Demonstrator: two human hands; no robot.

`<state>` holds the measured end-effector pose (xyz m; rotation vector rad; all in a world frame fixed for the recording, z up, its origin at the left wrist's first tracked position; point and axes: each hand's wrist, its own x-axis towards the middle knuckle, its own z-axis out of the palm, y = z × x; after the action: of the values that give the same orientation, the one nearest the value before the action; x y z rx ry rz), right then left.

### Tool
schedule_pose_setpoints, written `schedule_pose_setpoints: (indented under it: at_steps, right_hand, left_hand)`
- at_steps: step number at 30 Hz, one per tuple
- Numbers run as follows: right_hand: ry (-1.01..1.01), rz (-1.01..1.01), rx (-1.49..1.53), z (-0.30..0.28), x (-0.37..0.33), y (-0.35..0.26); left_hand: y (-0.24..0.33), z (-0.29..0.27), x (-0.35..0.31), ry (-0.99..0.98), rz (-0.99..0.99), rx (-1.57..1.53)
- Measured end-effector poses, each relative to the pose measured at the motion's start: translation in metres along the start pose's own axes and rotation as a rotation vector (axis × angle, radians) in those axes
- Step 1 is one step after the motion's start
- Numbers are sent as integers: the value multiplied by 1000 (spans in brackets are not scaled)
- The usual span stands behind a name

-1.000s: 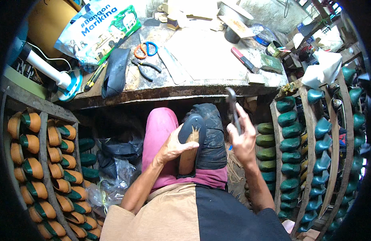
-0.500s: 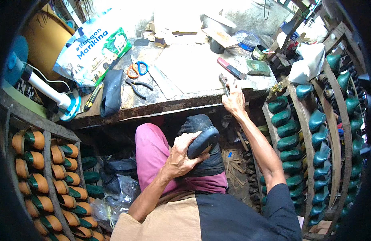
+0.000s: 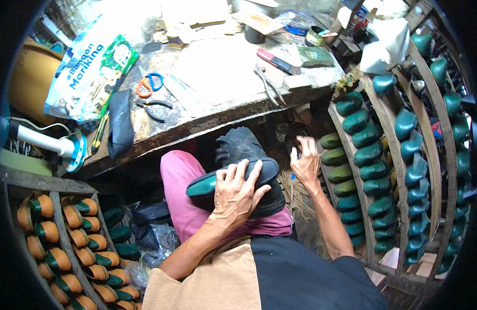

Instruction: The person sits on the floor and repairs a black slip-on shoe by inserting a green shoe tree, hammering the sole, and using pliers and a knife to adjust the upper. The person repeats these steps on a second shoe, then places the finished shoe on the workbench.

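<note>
My left hand (image 3: 237, 195) grips a green shoe last covered with a black sole (image 3: 248, 173), holding it down across my lap. Beneath it a black cloth pad (image 3: 241, 144) covers my knee over pink trousers (image 3: 179, 191). Holding nothing, my right hand (image 3: 305, 163) hangs with fingers spread just below the workbench's front edge (image 3: 223, 121), beside the rack of green lasts. A pair of metal pincers (image 3: 267, 85) lies on the bench above that hand.
On the bench lie scissors with orange and blue handles (image 3: 148, 85), black pliers (image 3: 154, 106), a black shoe upper (image 3: 119, 124), a printed plastic bag (image 3: 88, 72) and a red-handled knife (image 3: 277, 61). Racks of green lasts (image 3: 372, 155) stand at right, orange-and-green lasts (image 3: 57, 232) at left.
My right hand carried the pincers up to the bench, left them there and dropped back down empty. My left hand turned the shoe flatter on my lap.
</note>
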<state>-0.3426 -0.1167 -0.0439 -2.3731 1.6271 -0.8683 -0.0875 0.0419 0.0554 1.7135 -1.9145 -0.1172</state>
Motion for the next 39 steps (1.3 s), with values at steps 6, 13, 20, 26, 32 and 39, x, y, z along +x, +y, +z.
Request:
schedule_pose_setpoints:
  at_steps: [6, 13, 20, 26, 32, 39]
  right_hand:
    - [-587, 797, 213, 20, -143, 144]
    - [-385, 560, -270, 54, -169, 208]
    - [-424, 431, -453, 76, -101, 210]
    - [-654, 630, -396, 133, -60, 243]
    - [-483, 725, -229, 161, -34, 253]
    - [-173, 556, 313, 109, -60, 173]
  left_hand:
    - [-25, -29, 19, -136, -24, -234]
    - [-32, -24, 42, -525, -358, -132]
    - [-24, 6, 60, -632, -317, -99]
    - [-33, 10, 82, -753, -295, -110]
    - [-16, 17, 87, -768, -318, -12]
    - [-23, 13, 76, -755, -573, -281]
